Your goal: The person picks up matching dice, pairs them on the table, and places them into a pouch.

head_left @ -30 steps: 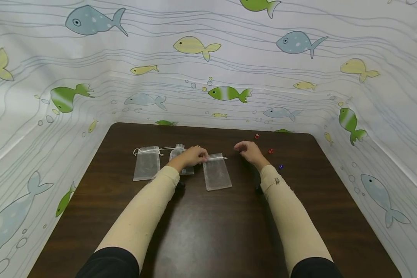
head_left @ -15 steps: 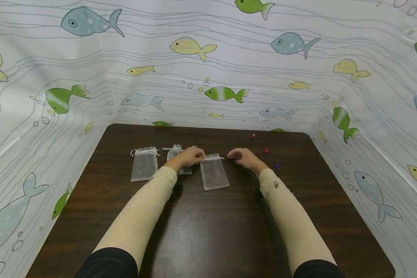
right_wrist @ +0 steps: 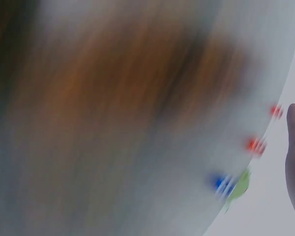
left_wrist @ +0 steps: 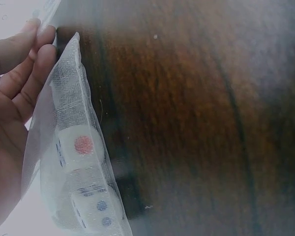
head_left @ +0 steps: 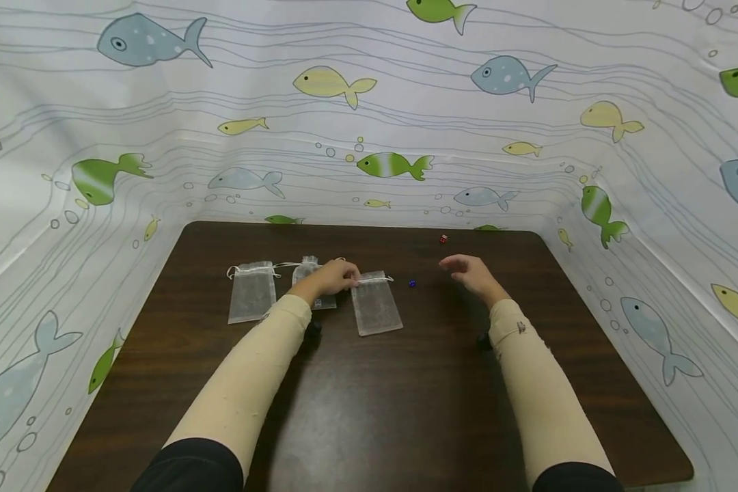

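Observation:
My left hand point(head_left: 335, 277) pinches the top left corner of a sheer white drawstring bag point(head_left: 376, 305) lying flat on the dark table. Beneath the left wrist is a second mesh bag point(head_left: 322, 303); close up in the left wrist view, white dice point(left_wrist: 81, 147) with red and blue pips show through mesh. My right hand point(head_left: 475, 277) hovers with fingers extended and nothing between them. To its left lies a blue die point(head_left: 412, 282), and a red die point(head_left: 443, 239) sits farther back. The right wrist view, blurred, shows two red dice point(right_wrist: 256, 146) and a blue one point(right_wrist: 223, 183).
Another sheer drawstring bag point(head_left: 252, 292) lies at the left, its white cord reaching toward the middle bag. A brown wood-grain table point(head_left: 406, 410) has a fish-print sheet point(head_left: 375, 109) rising behind and along its sides.
My right hand came to the blue die, then moved off rightward, leaving it beside the bag. It now covers the nearer red and blue dice in the head view. The left hand kept its pinch.

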A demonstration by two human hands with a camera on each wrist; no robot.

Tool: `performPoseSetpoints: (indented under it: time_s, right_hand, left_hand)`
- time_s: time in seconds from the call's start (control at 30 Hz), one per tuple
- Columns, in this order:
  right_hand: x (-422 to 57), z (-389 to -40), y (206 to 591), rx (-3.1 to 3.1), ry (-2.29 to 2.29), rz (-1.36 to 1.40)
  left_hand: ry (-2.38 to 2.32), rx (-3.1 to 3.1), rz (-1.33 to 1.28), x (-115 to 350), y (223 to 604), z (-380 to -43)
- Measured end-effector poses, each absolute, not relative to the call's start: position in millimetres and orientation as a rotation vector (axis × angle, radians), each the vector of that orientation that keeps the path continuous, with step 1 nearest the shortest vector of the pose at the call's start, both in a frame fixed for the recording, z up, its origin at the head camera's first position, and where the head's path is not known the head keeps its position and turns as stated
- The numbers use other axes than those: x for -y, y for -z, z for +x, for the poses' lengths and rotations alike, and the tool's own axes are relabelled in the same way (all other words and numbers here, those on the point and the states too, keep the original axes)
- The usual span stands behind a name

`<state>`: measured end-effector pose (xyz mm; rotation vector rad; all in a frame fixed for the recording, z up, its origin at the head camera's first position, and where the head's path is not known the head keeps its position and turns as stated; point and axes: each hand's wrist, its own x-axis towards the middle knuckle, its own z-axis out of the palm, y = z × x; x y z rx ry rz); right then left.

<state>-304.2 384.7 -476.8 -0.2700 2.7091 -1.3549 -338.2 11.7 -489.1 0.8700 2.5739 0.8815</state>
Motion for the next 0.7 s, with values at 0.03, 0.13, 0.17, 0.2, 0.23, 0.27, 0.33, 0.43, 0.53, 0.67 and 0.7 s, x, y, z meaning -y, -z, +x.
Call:
performPoseSetpoints:
  time_s: [0.03, 0.13, 0.17, 0.2, 0.23, 0.27, 0.33, 0.43, 0.53, 0.67, 0.7]
  right_hand:
    - [-394, -302, 476, -2.707, 1.367, -0.250]
    - [-421, -297, 482, -2.728, 1.369, -0.205]
    - [-429, -295, 483, -2.725, 1.371, -0.191]
    - [-436, -293, 484, -2.718, 1.377, -0.168]
    - [-441, -292, 486, -2.718, 1.369, -0.154]
    - [-446, -291, 487, -2.714, 1.361, -0.137]
    - [-453, -288, 488, -2.704, 1.334, -0.125]
    - [-456, -284, 491, -2.679, 1.303, -0.130]
    - [-457, -281, 493, -2.658, 1.296, -0.139]
    - [-458, -278, 494, -2.648, 1.316, -0.147]
    - [-459, -278, 494, -2.642, 1.323, -0.154]
  left_hand:
    - [-0.883, -2.576, 0.877, -11, 490, -338]
    - [-0.873, -2.580, 0.885, -11, 490, -339]
    - [-0.870, -2.578, 0.881, -10, 490, -339]
    - [-0.867, -2.575, 0.873, -10, 490, -339]
    - [-0.861, -2.574, 0.869, -10, 490, -339]
    - [-0.856, -2.574, 0.866, -9, 490, -339]
    - [-0.850, -2.572, 0.863, -9, 490, -339]
    - [-0.834, -2.578, 0.866, -8, 490, -340]
    - [-0.825, -2.585, 0.872, -9, 491, -340]
    - [-0.827, -2.597, 0.892, -9, 492, -340]
    - [-0.828, -2.601, 0.897, -9, 492, -340]
